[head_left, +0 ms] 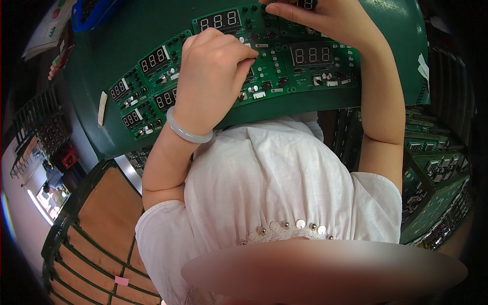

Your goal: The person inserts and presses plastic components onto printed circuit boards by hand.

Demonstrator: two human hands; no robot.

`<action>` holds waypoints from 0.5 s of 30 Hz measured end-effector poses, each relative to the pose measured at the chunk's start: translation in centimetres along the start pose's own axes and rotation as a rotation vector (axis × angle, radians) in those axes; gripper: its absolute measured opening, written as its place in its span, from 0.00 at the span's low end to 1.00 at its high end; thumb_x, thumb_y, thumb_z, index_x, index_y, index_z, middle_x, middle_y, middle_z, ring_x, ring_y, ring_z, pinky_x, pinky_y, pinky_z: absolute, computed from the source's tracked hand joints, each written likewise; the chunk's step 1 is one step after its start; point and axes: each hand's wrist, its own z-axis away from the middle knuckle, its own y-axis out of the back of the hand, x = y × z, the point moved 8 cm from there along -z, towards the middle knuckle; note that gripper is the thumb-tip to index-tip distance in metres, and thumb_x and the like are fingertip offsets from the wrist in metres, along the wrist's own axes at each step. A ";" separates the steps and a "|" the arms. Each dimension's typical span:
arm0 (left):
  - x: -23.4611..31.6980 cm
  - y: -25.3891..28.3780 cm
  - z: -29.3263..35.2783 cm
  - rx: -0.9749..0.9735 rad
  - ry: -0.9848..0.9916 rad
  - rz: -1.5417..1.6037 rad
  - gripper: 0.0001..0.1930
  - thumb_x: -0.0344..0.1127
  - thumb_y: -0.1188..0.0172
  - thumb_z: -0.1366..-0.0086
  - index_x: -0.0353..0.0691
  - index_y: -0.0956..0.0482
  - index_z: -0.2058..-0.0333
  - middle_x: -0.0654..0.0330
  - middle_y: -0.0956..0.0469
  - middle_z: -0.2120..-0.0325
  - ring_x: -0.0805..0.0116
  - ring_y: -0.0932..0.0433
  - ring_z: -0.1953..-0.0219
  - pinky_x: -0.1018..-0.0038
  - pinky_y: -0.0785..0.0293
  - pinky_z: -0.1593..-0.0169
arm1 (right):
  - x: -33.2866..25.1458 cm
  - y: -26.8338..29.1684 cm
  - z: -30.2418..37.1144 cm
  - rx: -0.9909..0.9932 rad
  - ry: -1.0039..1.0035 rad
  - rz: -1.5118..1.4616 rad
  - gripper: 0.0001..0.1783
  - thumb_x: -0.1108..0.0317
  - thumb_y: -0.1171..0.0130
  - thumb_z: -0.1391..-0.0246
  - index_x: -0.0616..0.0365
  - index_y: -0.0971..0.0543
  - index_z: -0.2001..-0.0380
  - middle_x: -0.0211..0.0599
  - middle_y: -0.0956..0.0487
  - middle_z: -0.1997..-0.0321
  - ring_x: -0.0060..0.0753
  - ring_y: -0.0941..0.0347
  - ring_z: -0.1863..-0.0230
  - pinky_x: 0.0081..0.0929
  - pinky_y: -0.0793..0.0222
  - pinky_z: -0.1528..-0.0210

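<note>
My left hand (211,76), with a pale bangle (185,131) on its wrist, reaches over green circuit boards. Its thumb and forefinger pinch together just above one board (274,66); whatever they hold is too small or hidden. At the top edge my right hand (325,20) lies over another board, beside a black digit display (306,4). Its thumb and forefinger come close together there, partly cut off by the frame, and what they grip is hidden. Right of my left hand sits a board with a three-digit display (311,54).
More boards with digit displays (154,60) lie in joined rows on the green work surface (406,35). A blue bin (94,15) stands at the far left. Racks of circuit boards (437,168) are at the right, and a green-framed, brown-panelled rack (107,213) at the lower left.
</note>
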 end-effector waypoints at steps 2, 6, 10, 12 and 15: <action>0.3 -0.3 -0.3 -0.036 -0.013 -0.028 0.04 0.28 0.32 0.50 0.41 0.15 0.73 0.62 0.19 0.74 0.61 0.23 0.64 0.64 0.32 0.55 | 0.1 -0.1 -0.1 -0.002 0.003 0.012 0.07 0.73 0.33 0.50 0.64 0.18 0.67 0.41 0.22 0.72 0.37 0.24 0.72 0.27 0.30 0.69; 0.5 -0.9 -0.5 -0.072 0.003 -0.041 0.04 0.28 0.32 0.50 0.41 0.14 0.72 0.62 0.19 0.73 0.61 0.24 0.63 0.64 0.31 0.54 | 0.0 0.6 0.9 0.208 0.446 -0.387 0.07 0.73 0.33 0.50 0.64 0.18 0.67 0.41 0.22 0.72 0.37 0.24 0.72 0.27 0.30 0.69; 1.7 -0.4 0.2 -0.091 -0.025 -0.122 0.06 0.29 0.33 0.48 0.39 0.14 0.68 0.62 0.21 0.70 0.61 0.25 0.61 0.65 0.31 0.54 | 0.0 -0.1 0.2 -0.006 -0.014 -0.021 0.07 0.73 0.33 0.49 0.64 0.18 0.67 0.41 0.22 0.72 0.37 0.25 0.72 0.28 0.30 0.69; 2.2 -0.2 0.7 -0.108 -0.048 -0.156 0.09 0.29 0.33 0.46 0.38 0.14 0.65 0.61 0.22 0.67 0.61 0.25 0.60 0.65 0.31 0.54 | 0.0 -0.1 0.2 -0.007 -0.015 -0.016 0.07 0.73 0.33 0.49 0.64 0.18 0.67 0.40 0.22 0.72 0.37 0.25 0.73 0.28 0.30 0.69; 2.0 -0.8 1.7 -0.150 -0.045 -0.223 0.13 0.29 0.34 0.44 0.40 0.15 0.59 0.61 0.24 0.64 0.61 0.27 0.58 0.64 0.31 0.52 | -0.1 0.0 0.0 -0.013 -0.009 0.004 0.07 0.73 0.33 0.49 0.63 0.18 0.67 0.40 0.22 0.72 0.37 0.25 0.73 0.28 0.30 0.70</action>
